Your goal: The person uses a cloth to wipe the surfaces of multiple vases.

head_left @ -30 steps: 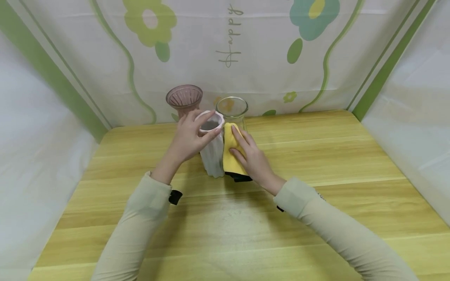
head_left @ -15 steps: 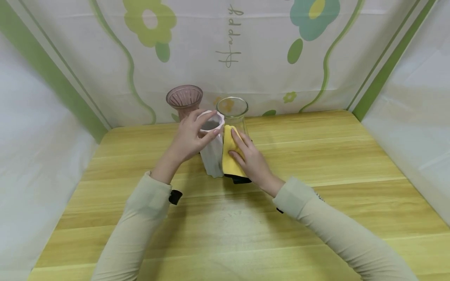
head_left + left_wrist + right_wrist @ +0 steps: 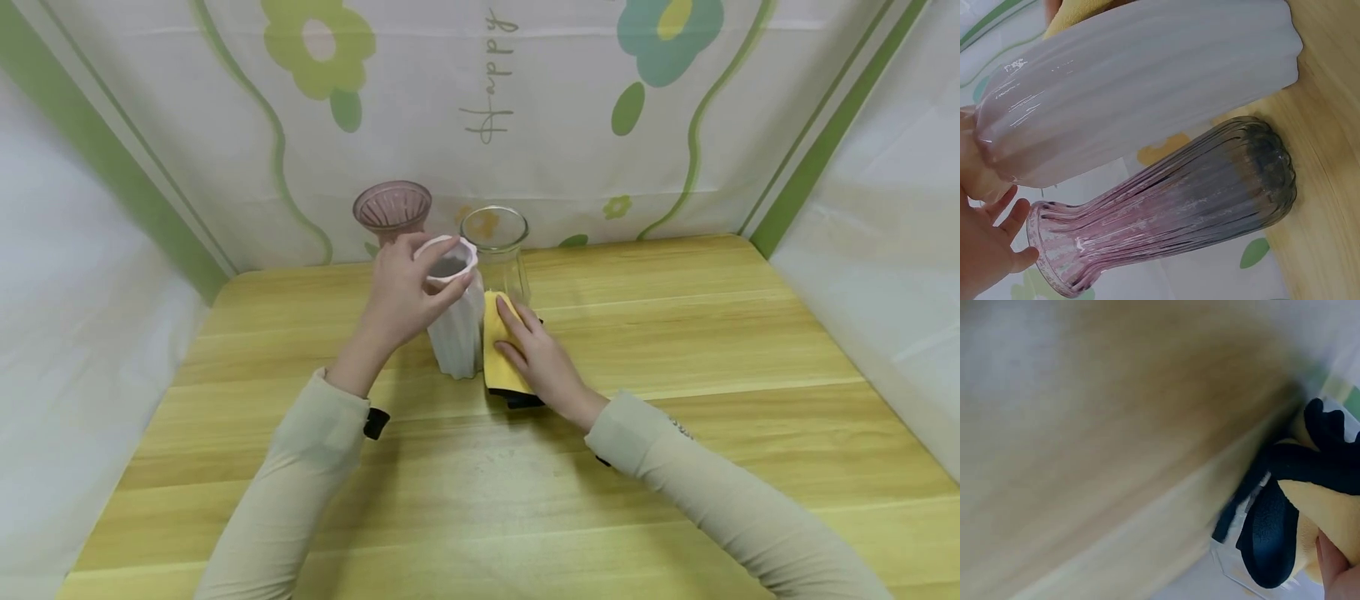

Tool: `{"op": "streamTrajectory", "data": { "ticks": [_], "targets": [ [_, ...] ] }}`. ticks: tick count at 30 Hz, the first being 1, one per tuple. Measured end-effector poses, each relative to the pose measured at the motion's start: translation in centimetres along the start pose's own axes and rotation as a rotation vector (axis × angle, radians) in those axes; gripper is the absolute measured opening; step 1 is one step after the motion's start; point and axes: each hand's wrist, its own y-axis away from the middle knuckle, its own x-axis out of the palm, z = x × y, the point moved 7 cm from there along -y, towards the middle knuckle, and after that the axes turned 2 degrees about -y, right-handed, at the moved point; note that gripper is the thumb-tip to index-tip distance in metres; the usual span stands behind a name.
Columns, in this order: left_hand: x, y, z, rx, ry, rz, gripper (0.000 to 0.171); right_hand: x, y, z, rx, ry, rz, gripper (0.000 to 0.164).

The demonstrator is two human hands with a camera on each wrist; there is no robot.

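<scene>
A white fluted vase (image 3: 457,333) with a pinkish rim stands upright near the table's back. My left hand (image 3: 401,292) grips it by the neck, thumb and a finger around the rim. Against the vase's right side my right hand (image 3: 543,358) holds a folded cleaning cloth (image 3: 501,354), yellow on one face and black on the other. In the right wrist view the cloth (image 3: 1325,506) bunches into folds around the fingers. The left wrist view shows the white vase (image 3: 1141,94) lengthwise, its neck in the hand.
A purple glass vase (image 3: 393,208) stands behind the left hand; its ribbed body (image 3: 1179,200) shows in the left wrist view. Behind the cloth is a clear glass vase (image 3: 506,258). A printed curtain (image 3: 555,167) hangs along the back edge of the wooden table (image 3: 712,333).
My right hand and the cloth have slid down the white vase's side, toward its base. More of the clear glass vase shows. The left hand has kept its grip on the rim.
</scene>
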Motion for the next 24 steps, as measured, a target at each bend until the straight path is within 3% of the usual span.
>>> {"op": "streamTrajectory", "data": {
  "ticks": [7, 13, 24],
  "targets": [
    [-0.3, 0.1, 0.2, -0.041, -0.003, -0.016, 0.055, -1.3, -1.4, 1.3, -0.027, -0.018, -0.072, 0.061],
    [-0.4, 0.1, 0.1, -0.029, 0.012, 0.004, 0.054, -2.6, -2.7, 2.6, -0.064, -0.068, -0.133, 0.061],
    [0.0, 0.0, 0.5, -0.017, 0.087, 0.077, 0.055, -2.0, -2.6, 2.4, -0.034, -0.051, -0.077, 0.061]
  ]
}}
